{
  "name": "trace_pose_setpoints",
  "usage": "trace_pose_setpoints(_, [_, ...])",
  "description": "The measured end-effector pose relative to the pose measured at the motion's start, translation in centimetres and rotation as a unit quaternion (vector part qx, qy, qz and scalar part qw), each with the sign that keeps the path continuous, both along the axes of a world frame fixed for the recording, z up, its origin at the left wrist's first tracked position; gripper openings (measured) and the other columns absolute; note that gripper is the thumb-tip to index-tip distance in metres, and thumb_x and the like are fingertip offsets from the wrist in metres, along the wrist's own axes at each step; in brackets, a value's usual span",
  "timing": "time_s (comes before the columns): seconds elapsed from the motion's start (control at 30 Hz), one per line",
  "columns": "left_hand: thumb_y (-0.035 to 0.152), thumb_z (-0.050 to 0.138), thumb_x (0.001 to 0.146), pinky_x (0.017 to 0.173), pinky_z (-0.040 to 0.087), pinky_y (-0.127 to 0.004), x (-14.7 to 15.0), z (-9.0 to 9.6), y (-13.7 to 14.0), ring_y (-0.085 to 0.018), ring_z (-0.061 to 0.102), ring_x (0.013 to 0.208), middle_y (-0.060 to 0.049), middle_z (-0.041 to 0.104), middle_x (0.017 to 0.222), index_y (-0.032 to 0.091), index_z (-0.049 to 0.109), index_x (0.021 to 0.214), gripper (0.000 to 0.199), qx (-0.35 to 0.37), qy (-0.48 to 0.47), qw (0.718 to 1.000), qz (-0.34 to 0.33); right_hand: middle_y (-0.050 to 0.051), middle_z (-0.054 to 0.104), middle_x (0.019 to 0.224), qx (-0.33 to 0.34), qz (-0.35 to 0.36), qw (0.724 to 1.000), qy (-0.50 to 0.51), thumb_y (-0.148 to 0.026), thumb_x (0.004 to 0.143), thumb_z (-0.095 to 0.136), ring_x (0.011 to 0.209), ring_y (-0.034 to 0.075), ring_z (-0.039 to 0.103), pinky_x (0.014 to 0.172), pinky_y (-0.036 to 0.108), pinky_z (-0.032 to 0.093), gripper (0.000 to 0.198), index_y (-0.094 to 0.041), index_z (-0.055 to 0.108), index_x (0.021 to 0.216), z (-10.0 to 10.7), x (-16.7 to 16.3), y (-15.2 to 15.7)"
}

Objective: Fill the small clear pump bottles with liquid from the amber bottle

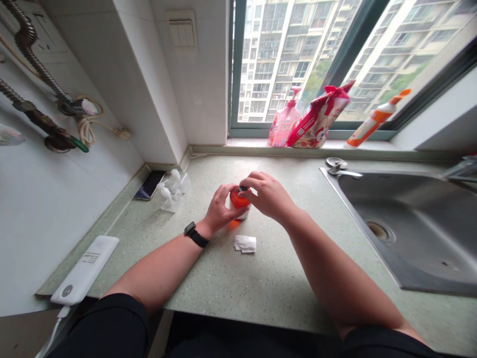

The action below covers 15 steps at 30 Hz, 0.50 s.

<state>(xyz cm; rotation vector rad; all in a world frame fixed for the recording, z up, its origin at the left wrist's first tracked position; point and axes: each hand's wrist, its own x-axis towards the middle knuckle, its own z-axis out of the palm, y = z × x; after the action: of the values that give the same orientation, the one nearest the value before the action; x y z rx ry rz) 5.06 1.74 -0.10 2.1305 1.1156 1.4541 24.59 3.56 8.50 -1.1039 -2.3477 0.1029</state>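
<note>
A red-orange bottle (pixel 238 200) with a pale label stands on the speckled green counter. My left hand (pixel 220 210) is wrapped round its body from the left, the thumb across the front. From the right, my right hand (pixel 266 191) grips the small black cap (pixel 243 188) at the top between thumb and fingers. Whether the cap is loose from the bottle I cannot tell. Just in front of the bottle lies a folded white tissue (pixel 245 243). A black watch (pixel 196 232) is on my left wrist.
Knotted clear plastic bags (pixel 173 191) and a phone (pixel 149 185) lie at the back left. A white power bank (pixel 85 268) with a cable is near the left edge. The steel sink (pixel 376 263) is on the right. On the windowsill stand a pink pump bottle (pixel 283 123), a red bag (pixel 316 119) and an orange-white bottle (pixel 372 124).
</note>
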Motion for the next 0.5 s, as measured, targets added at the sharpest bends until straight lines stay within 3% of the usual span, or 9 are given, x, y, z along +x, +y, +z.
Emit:
trace_pose_setpoints(0.2, [0.054,0.081,0.091,0.101,0.057,-0.047,-0.1,-0.2,0.2,-0.029,0.067,0.111,-0.011,0.069,0.121,0.023,0.061,0.135,0.057,0.001,0.002,1.0,-0.011,0.008,0.074,0.114,-0.035,0.075,0.997,0.006,-0.018,0.104,0.057,0.105,0.024,0.068,0.096,0.041,0.054,0.028,-0.027,0.076,0.121,0.7,1.0,-0.1])
trace_pose_setpoints(0.3, [0.053,0.082,0.091,0.103,0.056,-0.048,-0.1,-0.2,0.2,-0.029,0.067,0.114,-0.011,0.069,0.123,0.024,0.06,0.136,0.058,0.0,-0.001,1.0,-0.019,0.009,0.072,0.127,-0.047,0.061,0.997,0.02,-0.024,0.103,0.061,0.117,0.026,0.067,0.102,0.044,0.055,0.033,-0.027,0.067,0.136,0.8,1.7,-0.2])
trace_pose_setpoints(0.5, [0.053,0.082,0.091,0.102,0.056,-0.046,-0.1,-0.3,0.1,-0.028,0.067,0.111,-0.011,0.068,0.122,0.023,0.06,0.134,0.057,-0.003,0.002,1.0,-0.016,0.009,0.068,0.116,-0.039,0.033,0.999,0.009,-0.038,0.096,0.077,0.107,0.026,0.064,0.096,0.043,0.055,0.023,-0.025,0.068,0.112,0.6,0.8,-0.8])
